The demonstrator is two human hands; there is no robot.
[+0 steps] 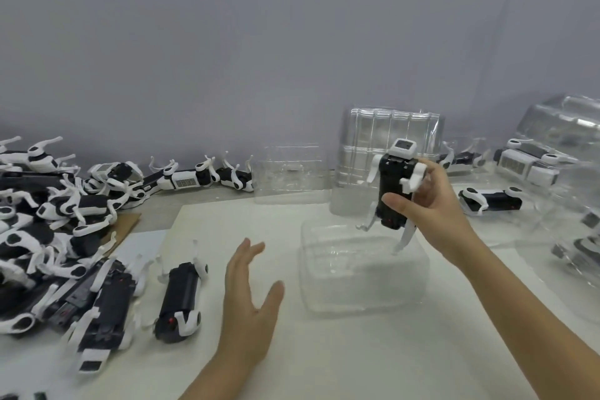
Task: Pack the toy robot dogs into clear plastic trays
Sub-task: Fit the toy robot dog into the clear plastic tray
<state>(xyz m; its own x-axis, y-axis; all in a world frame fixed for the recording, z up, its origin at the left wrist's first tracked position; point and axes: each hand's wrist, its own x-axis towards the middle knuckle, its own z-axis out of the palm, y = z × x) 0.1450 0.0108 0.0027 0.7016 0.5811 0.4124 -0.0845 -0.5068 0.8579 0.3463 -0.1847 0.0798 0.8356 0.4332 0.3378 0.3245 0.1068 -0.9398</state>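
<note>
The toy robot dog (394, 191) is held upright in the air, head end up, above the far right corner of the clear tray (324, 295) – its lower legs hang just over the tray's rim. The right hand (428, 201) grasps it, thumb across the black body and the fingers curled behind, where they are mostly hidden. The left hand (250, 295) hovers released over the white sheet (357, 360), fingers straight and spread, holding nothing.

The tray's inner shape is hard to make out through the glare. One single dog (180, 299) lies on its back just left of the left hand. Beyond it the pile of dogs (48, 221) is cut off by the left edge and too tangled to count. Behind the tray stand an upright stack of trays (389, 140) – number unclear – and one lower empty tray (289, 172). To the right, two loose dogs (492, 200) show plainly; the plastic shells (571, 204) past them are blurred and cut off.
</note>
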